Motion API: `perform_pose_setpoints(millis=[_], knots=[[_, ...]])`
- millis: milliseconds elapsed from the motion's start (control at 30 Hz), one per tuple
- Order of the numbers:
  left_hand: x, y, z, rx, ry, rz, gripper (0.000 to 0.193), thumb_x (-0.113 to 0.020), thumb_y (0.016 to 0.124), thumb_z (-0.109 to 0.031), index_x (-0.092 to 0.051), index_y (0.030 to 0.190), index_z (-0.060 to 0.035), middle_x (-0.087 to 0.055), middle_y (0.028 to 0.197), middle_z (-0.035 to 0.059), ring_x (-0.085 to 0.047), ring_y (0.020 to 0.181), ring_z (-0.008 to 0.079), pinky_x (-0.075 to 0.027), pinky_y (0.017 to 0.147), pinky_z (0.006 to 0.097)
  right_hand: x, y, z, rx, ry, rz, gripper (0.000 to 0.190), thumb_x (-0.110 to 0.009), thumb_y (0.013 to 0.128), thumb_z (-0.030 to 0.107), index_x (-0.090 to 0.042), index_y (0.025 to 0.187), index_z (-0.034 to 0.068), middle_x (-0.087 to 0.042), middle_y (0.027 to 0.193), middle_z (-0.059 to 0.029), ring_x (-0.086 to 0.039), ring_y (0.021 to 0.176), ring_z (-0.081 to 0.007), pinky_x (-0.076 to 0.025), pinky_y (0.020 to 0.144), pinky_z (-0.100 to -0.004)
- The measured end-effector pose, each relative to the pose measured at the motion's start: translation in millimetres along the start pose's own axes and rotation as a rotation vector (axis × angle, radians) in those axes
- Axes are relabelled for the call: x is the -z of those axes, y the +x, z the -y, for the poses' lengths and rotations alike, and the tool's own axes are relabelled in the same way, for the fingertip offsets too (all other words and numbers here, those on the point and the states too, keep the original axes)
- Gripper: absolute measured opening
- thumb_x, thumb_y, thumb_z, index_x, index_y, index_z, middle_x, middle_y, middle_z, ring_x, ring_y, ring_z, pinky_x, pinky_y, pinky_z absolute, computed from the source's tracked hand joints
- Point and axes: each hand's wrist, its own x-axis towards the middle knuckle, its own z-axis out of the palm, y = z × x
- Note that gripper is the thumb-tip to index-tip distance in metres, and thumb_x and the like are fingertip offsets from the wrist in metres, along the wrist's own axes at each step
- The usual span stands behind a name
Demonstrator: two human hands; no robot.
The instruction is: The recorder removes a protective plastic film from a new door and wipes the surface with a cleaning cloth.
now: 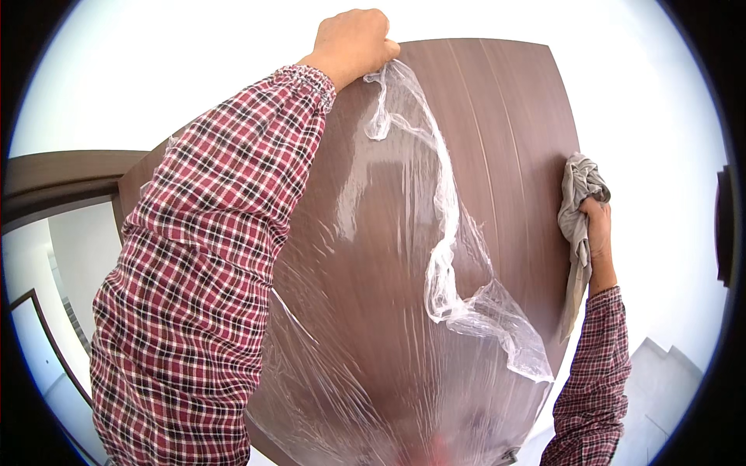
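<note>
A brown wood-grain door [466,175] with thin vertical grooves fills the middle of the view. My left hand [355,46] is raised near the door's top edge, its fingers closed on a clear plastic film [444,233]. From that grip the film hangs down in wrinkled folds, with a bunched, twisted edge, and spreads over the lower part of the door. At the door's right edge, my right hand [597,224] grips a crumpled grey cloth [577,192]. The cloth lies against that edge, and one end dangles below the hand.
At left is a brown door frame [64,175], with an opening beyond it. White wall [647,175] stands behind the door. A dark object [723,227] sits at the far right rim. Grey floor tiles [658,390] show at lower right.
</note>
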Motion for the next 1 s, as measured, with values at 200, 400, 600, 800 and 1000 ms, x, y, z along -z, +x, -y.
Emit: perform_pose_setpoints(millis=[200, 400, 600, 800, 1000], knots=[[7.6, -2.4, 56.7, 0.077, 0.141, -0.346, 0.026, -0.053, 0.073, -0.024, -0.05, 0.055, -0.0049, -0.05, 0.049, 0.0073, -0.049, 0.047, 0.0204, -0.04, 0.048, 0.0355, 6.2, 8.9, -12.5, -0.007, 0.067, -0.018, 0.019, -0.046, 0.071, 0.011, -0.055, 0.082, -0.001, -0.05, 0.08, 0.0013, -0.043, 0.072, -0.0103, -0.038, 0.066, -0.023], [50.0, -61.3, 110.9, 0.284, 0.018, -0.109, 0.023, -0.058, 0.081, -0.024, -0.054, 0.068, -0.0059, -0.05, 0.057, 0.0007, -0.046, 0.053, 0.0075, -0.038, 0.049, 0.0266, 27.0, 6.0, -32.4, -0.064, 0.025, -0.063, 0.01, -0.046, 0.071, 0.012, -0.049, 0.068, 0.002, -0.046, 0.071, 0.0029, -0.04, 0.065, -0.0089, -0.035, 0.059, -0.0243], [33.4, -42.0, 24.8, 0.119, -0.561, 0.007, 0.023, -0.055, 0.085, -0.015, -0.063, 0.106, -0.0057, -0.065, 0.083, 0.0043, -0.059, 0.068, 0.0075, -0.048, 0.058, 0.0204, 52.0, 13.3, -60.6, -0.013, -0.03, -0.094, 0.016, -0.045, 0.072, 0.015, -0.042, 0.06, 0.004, -0.041, 0.063, 0.0029, -0.036, 0.062, -0.0086, -0.031, 0.055, -0.0263], [-4.9, 13.6, -62.9, 0.071, -0.554, 0.058, 0.027, -0.057, 0.084, -0.025, -0.066, 0.091, -0.0004, -0.061, 0.068, 0.0048, -0.056, 0.057, 0.0104, -0.046, 0.054, 0.0245, 71.6, 17.1, -71.2, 0.003, -0.064, -0.098, 0.017, -0.045, 0.073, 0.015, -0.042, 0.061, 0.003, -0.043, 0.064, 0.0027, -0.037, 0.062, -0.0085, -0.032, 0.056, -0.0262], [8.1, 21.5, -53.3, 0.106, -0.131, 0.084, 0.044, -0.064, 0.077, -0.042, -0.065, 0.078, 0.0021, -0.062, 0.068, 0.0123, -0.06, 0.061, 0.0214, -0.048, 0.059, 0.0341, 37.4, 9.5, -34.4, 0.065, -0.046, -0.091, 0.019, -0.045, 0.074, 0.016, -0.042, 0.062, 0.001, -0.043, 0.064, 0.0023, -0.037, 0.062, -0.009, -0.033, 0.056, -0.0262]])
